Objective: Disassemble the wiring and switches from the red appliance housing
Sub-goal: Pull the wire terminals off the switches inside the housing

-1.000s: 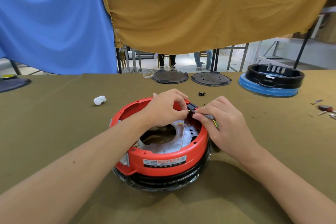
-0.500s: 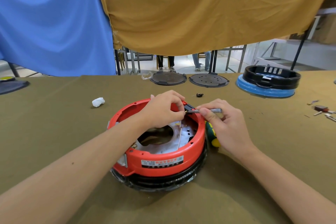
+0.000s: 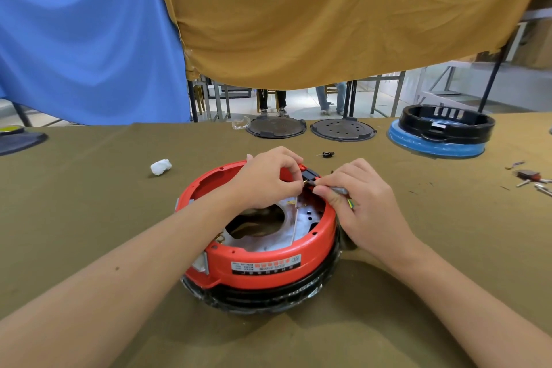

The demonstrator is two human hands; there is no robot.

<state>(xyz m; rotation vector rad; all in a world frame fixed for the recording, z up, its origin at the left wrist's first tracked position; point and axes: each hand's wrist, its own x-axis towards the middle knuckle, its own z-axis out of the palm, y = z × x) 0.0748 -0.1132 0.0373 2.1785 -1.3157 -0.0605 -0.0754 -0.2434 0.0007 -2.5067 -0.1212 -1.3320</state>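
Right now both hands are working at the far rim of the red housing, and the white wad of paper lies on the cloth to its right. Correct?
Not quite. The head view shows the white wad on the cloth to the left of the red housing, not the right. The left hand and right hand are indeed at its far rim.

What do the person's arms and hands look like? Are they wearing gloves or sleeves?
No gloves and no sleeves in view. Both forearms are bare up to the picture's edge. The left hand and right hand show no rings, watch or bracelets.
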